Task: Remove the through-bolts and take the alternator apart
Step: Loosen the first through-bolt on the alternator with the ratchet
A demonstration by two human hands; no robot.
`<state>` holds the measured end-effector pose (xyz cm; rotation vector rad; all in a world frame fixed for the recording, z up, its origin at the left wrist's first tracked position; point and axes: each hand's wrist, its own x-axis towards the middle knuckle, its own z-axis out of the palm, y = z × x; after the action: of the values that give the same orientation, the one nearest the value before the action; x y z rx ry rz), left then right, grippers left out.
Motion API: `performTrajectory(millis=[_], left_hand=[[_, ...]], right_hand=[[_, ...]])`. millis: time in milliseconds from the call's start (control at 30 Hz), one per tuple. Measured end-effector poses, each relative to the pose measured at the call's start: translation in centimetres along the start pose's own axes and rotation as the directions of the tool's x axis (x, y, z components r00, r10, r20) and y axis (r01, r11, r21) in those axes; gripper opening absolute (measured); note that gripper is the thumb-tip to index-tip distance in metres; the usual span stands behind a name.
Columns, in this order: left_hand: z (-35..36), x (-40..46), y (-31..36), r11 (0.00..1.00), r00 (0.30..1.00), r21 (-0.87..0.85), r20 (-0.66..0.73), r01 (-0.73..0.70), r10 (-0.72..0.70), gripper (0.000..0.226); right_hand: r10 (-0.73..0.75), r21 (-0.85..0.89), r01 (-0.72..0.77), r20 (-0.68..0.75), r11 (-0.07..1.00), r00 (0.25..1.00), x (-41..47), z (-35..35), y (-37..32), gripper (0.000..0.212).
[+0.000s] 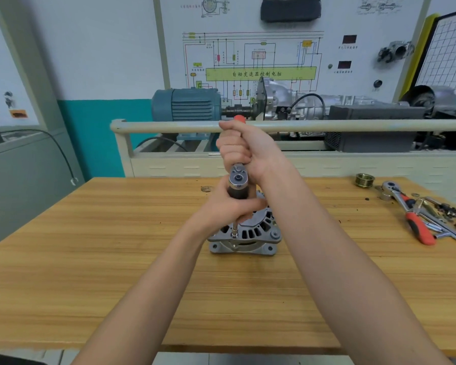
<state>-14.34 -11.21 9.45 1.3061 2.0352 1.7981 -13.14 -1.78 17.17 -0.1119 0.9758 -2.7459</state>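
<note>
The right hand (238, 146) is wrapped tightly around the handle of a ratchet wrench (238, 177), fingers curled over it, with the red end of the handle poking out above the fist. The handle runs away from the camera, and the round steel ratchet head sits just below the fist, facing the viewer. The left hand (228, 206) grips the dark socket extension (237, 225) directly under that head, fingers and thumb closed around it. The slim shaft of the extension drops from the left hand to a small socket seated on the near rim of the alternator (248, 235).

The alternator stands on end near the middle of a wooden workbench (116, 259), its silver slotted housing facing up and its mounting lugs toward the camera. Both bare forearms reach in from the bottom edge.

Well apart, at the bench's far right, lie a brass-coloured grooved pulley (364, 179), a second ratchet with a red handle (406, 212), and a scatter of small metal parts and tools beside it.

Behind the bench runs a pale railing, then a blue electric motor (186, 105) coupled to a silver gearbox, and a wall panel with a coloured wiring diagram (250, 64).
</note>
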Motion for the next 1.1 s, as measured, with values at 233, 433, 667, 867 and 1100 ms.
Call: performTrajectory(millis=[233, 433, 667, 867, 1100], left_hand=[[1.5, 1.0, -0.7, 0.988, 0.913, -0.154, -0.404, -0.008, -0.056, 0.038], [-0.2, 0.3, 0.1, 0.995, 0.984, 0.095, 0.175, 0.011, -0.028, 0.036], [2.0, 1.3, -0.4, 0.989, 0.918, -0.123, -0.378, 0.076, -0.118, 0.037], [0.3, 0.7, -0.3, 1.000, 0.998, -0.015, 0.060, 0.025, -0.024, 0.032], [1.6, 0.9, -1.5, 0.988, 0.964, -0.140, -0.246, 0.066, -0.099, 0.041]], right_hand=[[-0.431, 0.109, 0.471, -0.265, 0.875, 0.862, -0.4, 0.0, 0.8, 0.045], [-0.018, -0.015, 0.018, -0.011, 1.000, 1.000, -1.0, -0.6, -0.5, 0.048], [-0.382, 0.147, 0.429, -0.265, 0.891, 0.885, -0.5, -0.6, 0.0, 0.045], [-0.090, 0.060, 0.094, -0.063, 0.994, 0.994, -0.8, -0.8, -0.8, 0.049], [-0.205, 0.130, 0.221, -0.132, 0.967, 0.970, -0.3, -0.4, 0.0, 0.050]])
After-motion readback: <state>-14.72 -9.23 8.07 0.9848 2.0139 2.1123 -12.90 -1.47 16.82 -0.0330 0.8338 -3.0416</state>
